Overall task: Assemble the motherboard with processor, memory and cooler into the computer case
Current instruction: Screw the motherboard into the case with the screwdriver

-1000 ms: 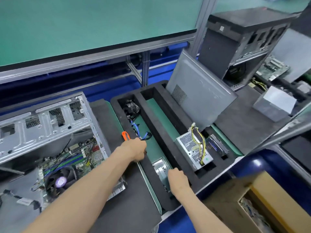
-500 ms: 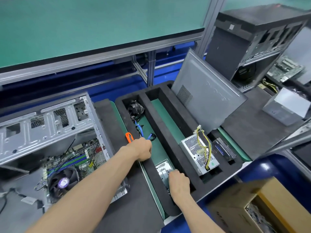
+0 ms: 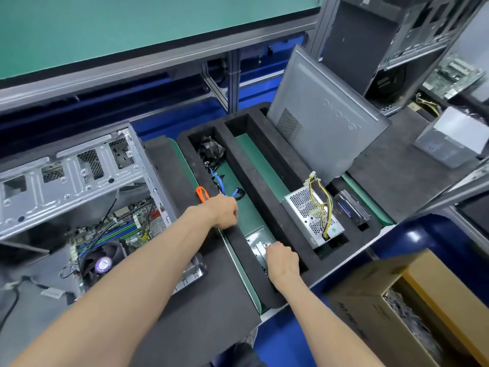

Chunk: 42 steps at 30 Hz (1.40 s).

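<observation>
Left hand fist-curled over the near end of the blue cables, apparently pinching them; fingertips hidden under the knuckles, so the exact hold is unclear. Orange-handled tool lies just beside that hand, on the foam tray wall, not held.

Right hand curled down onto a small silver metal bracket in the same long slot of the tray — fingers bent over its near edge; whether it is lifted or only touched, cannot tell.

Motherboard already sits inside the open computer case, well off to the left of both hands, with the cooler fan on it and memory sticks seated beside the fan.

Beyond the right hand, 1 slot over: perforated power supply with yellow wires, and a drive past that.

Handling judgement: bracket looks thin, stiff, light, with possibly sharp stamped edges — take it by the long edges, not the face. Cables are limp and will snag on the spare fan at the far end of the slot; draw them out slowly, by the connector.
</observation>
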{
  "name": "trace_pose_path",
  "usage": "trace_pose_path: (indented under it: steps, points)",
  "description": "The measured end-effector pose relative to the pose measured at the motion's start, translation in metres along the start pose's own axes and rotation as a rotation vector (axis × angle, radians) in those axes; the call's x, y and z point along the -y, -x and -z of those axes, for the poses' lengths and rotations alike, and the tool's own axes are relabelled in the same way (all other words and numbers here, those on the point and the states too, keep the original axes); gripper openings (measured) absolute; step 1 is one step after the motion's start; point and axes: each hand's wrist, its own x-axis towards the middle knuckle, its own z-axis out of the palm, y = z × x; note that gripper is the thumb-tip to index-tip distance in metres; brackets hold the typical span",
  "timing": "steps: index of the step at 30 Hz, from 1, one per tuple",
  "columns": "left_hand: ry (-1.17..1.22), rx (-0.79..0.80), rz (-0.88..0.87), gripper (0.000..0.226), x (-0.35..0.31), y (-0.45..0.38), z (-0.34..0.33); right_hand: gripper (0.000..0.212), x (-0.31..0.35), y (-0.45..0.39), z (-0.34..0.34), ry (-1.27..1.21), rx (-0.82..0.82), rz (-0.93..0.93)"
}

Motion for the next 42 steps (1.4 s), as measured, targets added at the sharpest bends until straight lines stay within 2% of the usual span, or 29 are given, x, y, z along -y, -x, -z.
trace_pose_path:
  steps: [6, 13, 20, 28, 36, 42]
  points:
    - [0.010, -0.008, -0.002, 0.025, 0.001, -0.001, -0.001, 0.031, 0.001, -0.001, 0.000, -0.063, -0.030, -0.060]
    - [0.010, -0.008, -0.003, 0.025, 0.002, -0.004, -0.002, 0.030, 0.001, -0.005, 0.002, -0.092, 0.006, -0.080]
    - [0.020, -0.021, 0.018, 0.024, 0.006, -0.009, -0.004, 0.026, -0.001, 0.004, 0.008, -0.114, -0.025, -0.079]
    - [-0.058, -0.029, 0.009, 0.010, 0.005, -0.006, -0.003, 0.026, 0.000, 0.013, 0.020, -0.129, -0.069, -0.094]
    - [-0.112, -0.099, 0.078, 0.030, 0.007, 0.003, 0.000, 0.024, 0.002, 0.022, 0.036, -0.129, -0.112, -0.110]
    - [-0.111, -0.101, 0.074, 0.033, 0.007, 0.008, 0.001, 0.020, 0.000, 0.025, 0.055, -0.111, -0.162, -0.111]
